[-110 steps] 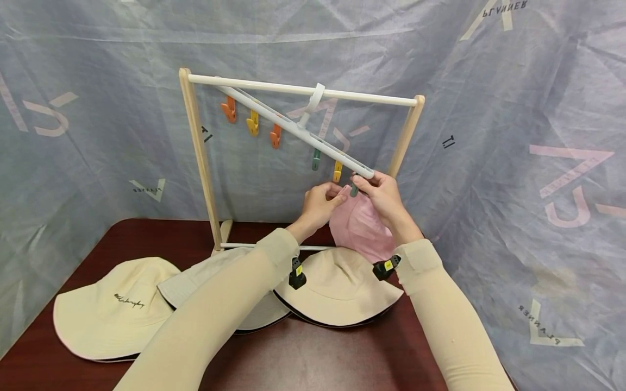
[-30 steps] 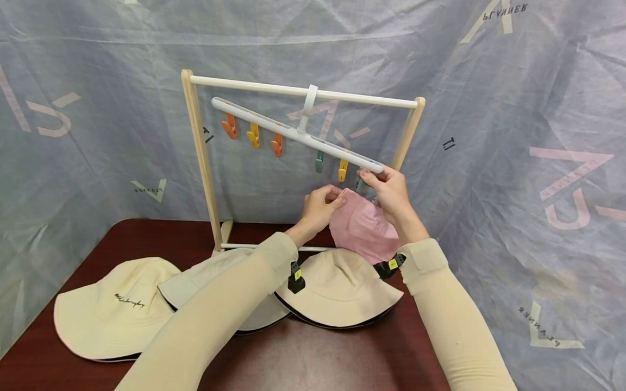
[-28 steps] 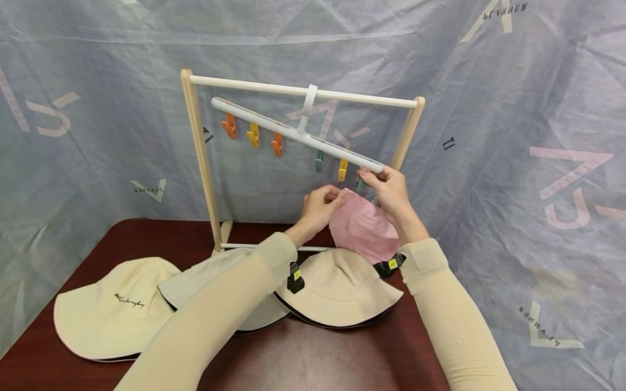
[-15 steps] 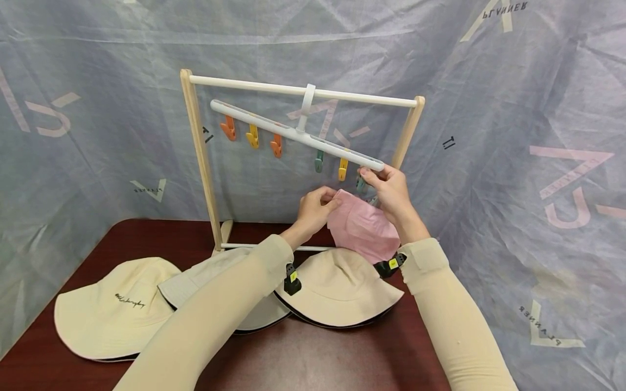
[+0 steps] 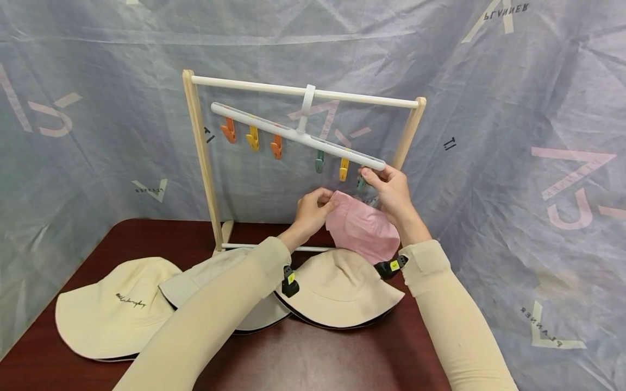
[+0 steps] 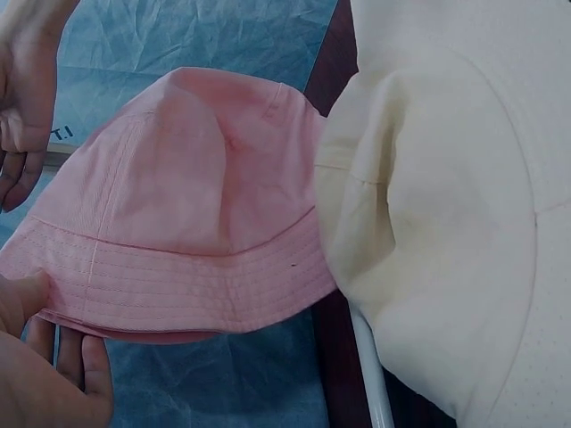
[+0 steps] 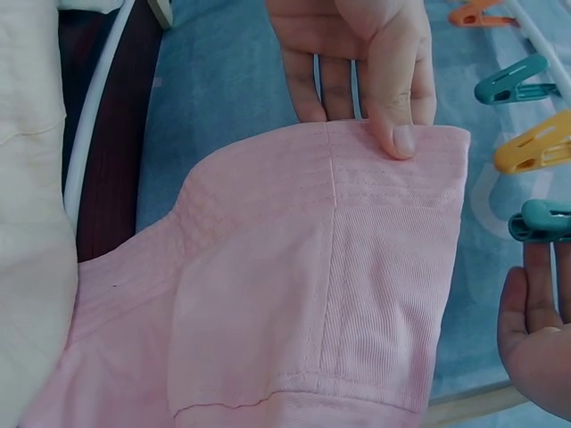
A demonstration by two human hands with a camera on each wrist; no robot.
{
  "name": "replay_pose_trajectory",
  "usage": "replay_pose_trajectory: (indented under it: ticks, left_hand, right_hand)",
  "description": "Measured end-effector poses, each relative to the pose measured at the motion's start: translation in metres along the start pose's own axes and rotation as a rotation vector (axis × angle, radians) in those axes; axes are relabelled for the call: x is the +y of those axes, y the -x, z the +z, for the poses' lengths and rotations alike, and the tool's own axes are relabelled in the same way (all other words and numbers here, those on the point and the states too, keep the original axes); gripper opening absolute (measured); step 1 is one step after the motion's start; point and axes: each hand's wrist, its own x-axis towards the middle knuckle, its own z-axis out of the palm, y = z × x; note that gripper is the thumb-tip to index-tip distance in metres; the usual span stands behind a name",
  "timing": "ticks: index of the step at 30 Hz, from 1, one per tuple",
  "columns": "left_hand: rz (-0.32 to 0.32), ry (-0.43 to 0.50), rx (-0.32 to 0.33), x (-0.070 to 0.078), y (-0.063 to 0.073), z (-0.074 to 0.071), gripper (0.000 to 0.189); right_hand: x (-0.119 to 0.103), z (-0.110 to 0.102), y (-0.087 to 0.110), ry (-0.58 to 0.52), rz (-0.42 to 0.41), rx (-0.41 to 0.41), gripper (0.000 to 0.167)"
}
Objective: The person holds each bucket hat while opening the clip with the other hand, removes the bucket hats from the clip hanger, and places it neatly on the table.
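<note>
My left hand [image 5: 311, 213] pinches the brim edge of a pink bucket hat [image 5: 364, 228] between thumb and fingers; the right wrist view shows the thumb on top of the brim [image 7: 384, 160]. My right hand [image 5: 393, 193] is at the low right end of a white clip hanger [image 5: 337, 150], pinching the green clip [image 5: 361, 183] there. The brim is apart from that clip, to its left and below. By a hook, the tilted hanger hangs from the rack's white rod [image 5: 254, 85]. A yellow clip [image 5: 344, 169] and another green clip [image 5: 319, 162] hang beside my right hand.
Three more bucket hats lie on the dark red table [image 5: 303, 358]: a cream one [image 5: 122, 309], a grey one [image 5: 264, 315] and a beige one [image 5: 342, 293] touching the pink hat. Wooden rack posts [image 5: 201, 163] stand either side. Orange clips [image 5: 276, 146] hang at left.
Since the oldest frame, my left hand has drawn the pink hat's brim left and down from the green clip. The hanger has turned and its right end has risen slightly with my right hand.
</note>
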Motion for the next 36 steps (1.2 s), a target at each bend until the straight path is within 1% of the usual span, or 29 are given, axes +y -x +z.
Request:
replay_pose_trajectory:
  ticks: [2, 8, 13, 20, 25, 36]
  left_hand:
    - [-0.002, 0.004, -0.001, -0.0007, 0.0003, -0.0005, 0.017]
    - [-0.003, 0.018, 0.000, -0.0027, 0.0008, -0.0026, 0.017]
    - [-0.007, 0.031, 0.001, -0.0036, 0.0014, -0.0039, 0.016]
    - [-0.008, 0.039, -0.004, -0.0046, 0.0017, -0.0045, 0.017]
    - [-0.008, 0.041, -0.004, -0.0051, 0.0017, -0.0044, 0.018]
    - [-0.010, 0.033, 0.004, -0.0056, 0.0014, -0.0035, 0.017]
  right_hand:
    - [-0.0002, 0.0002, 0.0003, -0.007, -0.001, -0.001, 0.024]
    - [-0.0010, 0.0005, 0.0013, -0.014, -0.005, -0.006, 0.035]
    - [-0.0006, 0.0001, 0.0013, -0.026, -0.013, -0.010, 0.040]
    - [-0.0007, -0.0011, 0.0015, -0.012, -0.037, -0.039, 0.038]
    - [-0.0011, -0.0010, 0.0012, -0.003, -0.035, -0.051, 0.042]
    - [-0.0025, -0.0014, 0.0027, -0.056, -0.032, -0.072, 0.045]
